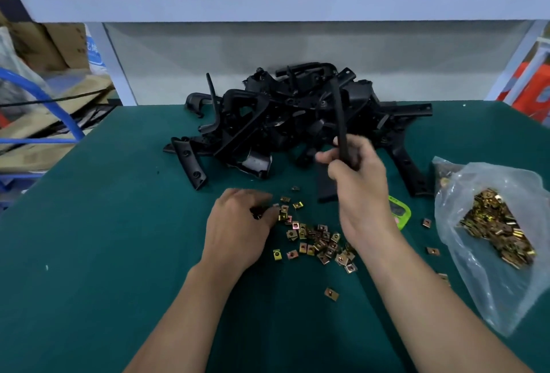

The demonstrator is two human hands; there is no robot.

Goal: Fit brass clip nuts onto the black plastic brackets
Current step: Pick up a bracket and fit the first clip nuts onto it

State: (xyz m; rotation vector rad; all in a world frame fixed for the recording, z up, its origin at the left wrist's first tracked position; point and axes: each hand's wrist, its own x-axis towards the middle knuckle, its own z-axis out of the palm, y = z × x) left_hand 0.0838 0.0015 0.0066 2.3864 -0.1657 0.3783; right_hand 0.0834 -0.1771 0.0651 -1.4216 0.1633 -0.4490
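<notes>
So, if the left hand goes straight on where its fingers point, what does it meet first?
Most likely the small square brass clip nuts scattered on the dark green mat, right before the left hand.

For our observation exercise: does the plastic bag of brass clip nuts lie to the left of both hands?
No, the plastic bag lies to the right of the right hand.

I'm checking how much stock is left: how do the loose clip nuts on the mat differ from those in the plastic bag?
The loose clip nuts lie scattered, mostly flat, on the green mat; the bagged clip nuts are heaped inside the clear plastic bag. The loose clip nuts sit beside the left hand; the bagged clip nuts lie at the mat's right side. Both look like the same brass-coloured square clips.
</notes>
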